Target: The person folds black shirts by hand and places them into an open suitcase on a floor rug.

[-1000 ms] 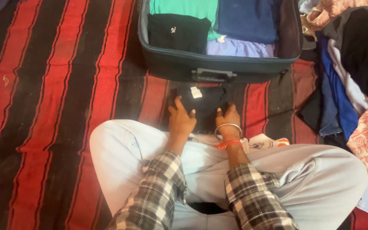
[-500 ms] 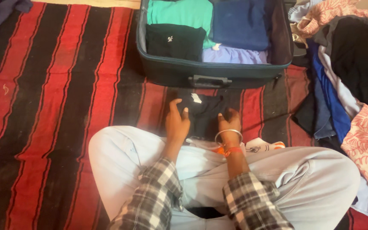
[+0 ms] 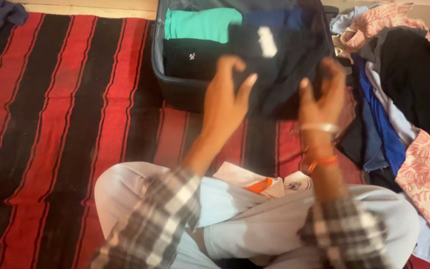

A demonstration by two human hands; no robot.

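Both our hands have risen off the striped rug, lifting the folded black garment over the open suitcase. Our left hand and right hand grip its near edge, fingers curled. Motion blur smears its outline and hides the suitcase's front wall.

Two labels by the suitcase

We see a white rectangular tag above its front wall, and a small white logo mark inside it.
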